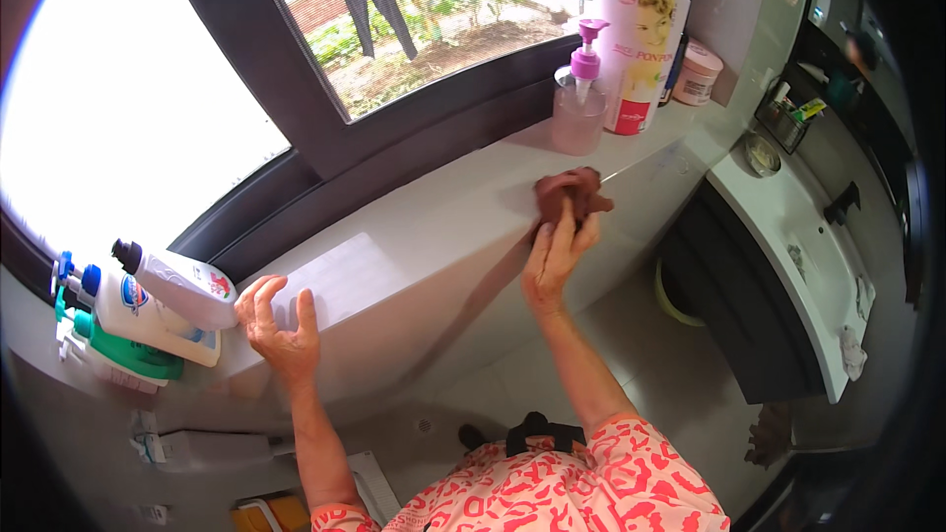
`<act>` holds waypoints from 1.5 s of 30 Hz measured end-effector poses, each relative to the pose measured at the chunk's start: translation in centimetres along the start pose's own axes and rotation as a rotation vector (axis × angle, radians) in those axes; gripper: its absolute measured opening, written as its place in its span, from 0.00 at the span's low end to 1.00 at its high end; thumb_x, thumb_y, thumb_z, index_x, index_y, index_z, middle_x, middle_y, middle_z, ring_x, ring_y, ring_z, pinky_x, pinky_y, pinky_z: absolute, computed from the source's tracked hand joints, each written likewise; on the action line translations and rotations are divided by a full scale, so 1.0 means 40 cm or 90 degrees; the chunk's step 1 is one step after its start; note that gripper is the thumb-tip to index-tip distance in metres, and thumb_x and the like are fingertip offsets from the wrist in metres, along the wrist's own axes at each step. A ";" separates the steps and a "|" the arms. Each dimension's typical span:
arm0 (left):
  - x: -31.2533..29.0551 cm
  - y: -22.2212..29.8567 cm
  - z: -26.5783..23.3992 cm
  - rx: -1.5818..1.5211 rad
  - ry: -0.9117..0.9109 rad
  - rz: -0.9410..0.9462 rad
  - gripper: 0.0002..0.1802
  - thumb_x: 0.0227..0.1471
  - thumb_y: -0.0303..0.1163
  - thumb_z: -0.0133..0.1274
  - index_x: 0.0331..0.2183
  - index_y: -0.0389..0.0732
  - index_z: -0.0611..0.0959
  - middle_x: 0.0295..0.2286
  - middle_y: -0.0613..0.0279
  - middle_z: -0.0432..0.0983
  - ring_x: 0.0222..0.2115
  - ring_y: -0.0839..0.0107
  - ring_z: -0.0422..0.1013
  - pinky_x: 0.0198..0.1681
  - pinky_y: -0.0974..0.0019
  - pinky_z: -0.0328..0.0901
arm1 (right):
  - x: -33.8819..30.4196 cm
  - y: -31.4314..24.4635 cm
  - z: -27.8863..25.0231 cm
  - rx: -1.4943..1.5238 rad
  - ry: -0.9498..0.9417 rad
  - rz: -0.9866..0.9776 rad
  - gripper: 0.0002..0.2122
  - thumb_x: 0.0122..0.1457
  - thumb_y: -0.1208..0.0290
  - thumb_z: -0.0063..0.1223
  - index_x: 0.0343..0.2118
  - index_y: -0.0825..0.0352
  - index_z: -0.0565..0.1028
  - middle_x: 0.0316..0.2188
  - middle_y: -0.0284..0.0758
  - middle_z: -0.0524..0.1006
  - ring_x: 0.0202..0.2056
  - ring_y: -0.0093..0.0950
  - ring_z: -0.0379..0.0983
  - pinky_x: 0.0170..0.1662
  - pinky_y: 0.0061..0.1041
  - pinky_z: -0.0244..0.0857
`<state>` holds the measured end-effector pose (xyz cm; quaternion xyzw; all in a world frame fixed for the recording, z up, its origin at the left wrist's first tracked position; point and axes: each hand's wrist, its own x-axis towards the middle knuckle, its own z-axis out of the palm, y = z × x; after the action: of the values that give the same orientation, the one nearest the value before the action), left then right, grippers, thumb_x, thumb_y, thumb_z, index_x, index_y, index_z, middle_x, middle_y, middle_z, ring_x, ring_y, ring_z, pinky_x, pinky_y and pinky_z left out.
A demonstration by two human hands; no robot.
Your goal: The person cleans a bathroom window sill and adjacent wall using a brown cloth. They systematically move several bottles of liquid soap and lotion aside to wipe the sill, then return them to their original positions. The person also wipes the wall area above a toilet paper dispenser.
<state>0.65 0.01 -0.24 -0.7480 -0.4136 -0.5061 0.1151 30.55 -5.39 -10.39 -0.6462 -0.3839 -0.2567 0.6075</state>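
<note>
The reddish-brown cloth (572, 192) is a little right of the middle of the frame, crumpled on the front edge of the white windowsill (434, 217). The right hand (560, 261) holds it: the fingers are stretched forward and press against the lower side of the bundle, and the wrist is below them. The left hand (281, 330), in the lower left part of the frame, holds nothing that I can see; it is fairly wide, with the fingers bent and the thumb standing apart from them. Its fingertips are just beside a pale bottle with a black cap (187, 288), which leans to one side, but I cannot tell if they touch it. Close to this bottle, at the far left, there are a white bottle with a blue pump (143, 315) and a green bottle (128, 350). Above the cloth, toward the upper right, a clear bottle with a purple pump (579, 120) stands on the windowsill, beside a large white and pink bottle with a red cap (631, 64) and a pink jar (698, 76). In the top part, behind the window, dark trousers (374, 2) hang outdoors. At the right side of the frame there is a white washbasin (808, 271), with a small metal bowl (762, 155) near its upper end and a dark cabinet (734, 300) under it.
</note>
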 end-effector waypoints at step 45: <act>0.005 -0.023 -0.037 -0.154 0.021 0.125 0.39 0.40 0.58 0.61 0.44 0.36 0.74 0.46 0.46 0.66 0.48 0.49 0.61 0.51 0.49 0.57 | 0.032 -0.549 0.355 0.172 -0.360 -0.658 0.18 0.48 0.67 0.54 0.45 0.56 0.77 0.47 0.33 0.68 0.45 0.32 0.63 0.50 0.28 0.65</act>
<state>-0.97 -0.21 0.38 -0.7849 -0.2725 -0.5507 0.0795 11.62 8.06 1.70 -0.3366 -0.8237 -0.2860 0.3555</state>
